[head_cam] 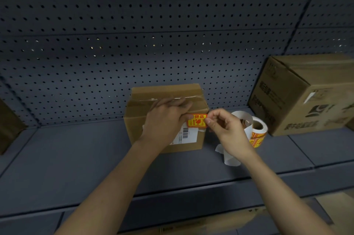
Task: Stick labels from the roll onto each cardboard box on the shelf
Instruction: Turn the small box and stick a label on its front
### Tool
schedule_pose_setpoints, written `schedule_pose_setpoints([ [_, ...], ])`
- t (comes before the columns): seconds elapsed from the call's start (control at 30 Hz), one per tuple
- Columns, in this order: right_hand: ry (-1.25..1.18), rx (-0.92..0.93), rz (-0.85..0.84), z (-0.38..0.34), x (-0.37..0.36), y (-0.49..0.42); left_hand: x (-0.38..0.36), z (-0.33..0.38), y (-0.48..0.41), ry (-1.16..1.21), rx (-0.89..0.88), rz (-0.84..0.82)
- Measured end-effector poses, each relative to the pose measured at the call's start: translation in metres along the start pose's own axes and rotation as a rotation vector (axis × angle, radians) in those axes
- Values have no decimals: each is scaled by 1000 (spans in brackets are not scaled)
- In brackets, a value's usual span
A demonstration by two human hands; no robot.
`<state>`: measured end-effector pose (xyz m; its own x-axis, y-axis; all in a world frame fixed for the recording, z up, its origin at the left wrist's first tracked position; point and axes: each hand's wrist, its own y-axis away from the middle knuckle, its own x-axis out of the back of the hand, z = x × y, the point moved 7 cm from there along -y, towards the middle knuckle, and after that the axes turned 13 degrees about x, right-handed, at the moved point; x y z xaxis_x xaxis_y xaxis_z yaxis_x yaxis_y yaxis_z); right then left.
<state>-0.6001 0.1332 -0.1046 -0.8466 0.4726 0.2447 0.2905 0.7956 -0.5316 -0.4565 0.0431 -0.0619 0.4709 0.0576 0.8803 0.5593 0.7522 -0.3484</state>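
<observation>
My left hand lies flat on the small cardboard box mid-shelf, thumb pressing the orange label at the box's near top edge; my right hand pinches its right end; flimsy and sticky, best held by the edges.

Shelf with small box, large box, roll

A dark grey-blue metal shelf runs across the bay, with a joint between two panels near its right end. Behind it rises a perforated back panel in the same colour, crossed by a horizontal seam. The light is dim, and bright specks glint through a few holes. A dark upright splits the panel at the right.
</observation>
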Motion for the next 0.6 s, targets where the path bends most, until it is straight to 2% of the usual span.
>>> schedule_pose_setpoints([
  [0.6,-37,-20,76,5,0,-1,-2,2,1,-50,-26,43],
])
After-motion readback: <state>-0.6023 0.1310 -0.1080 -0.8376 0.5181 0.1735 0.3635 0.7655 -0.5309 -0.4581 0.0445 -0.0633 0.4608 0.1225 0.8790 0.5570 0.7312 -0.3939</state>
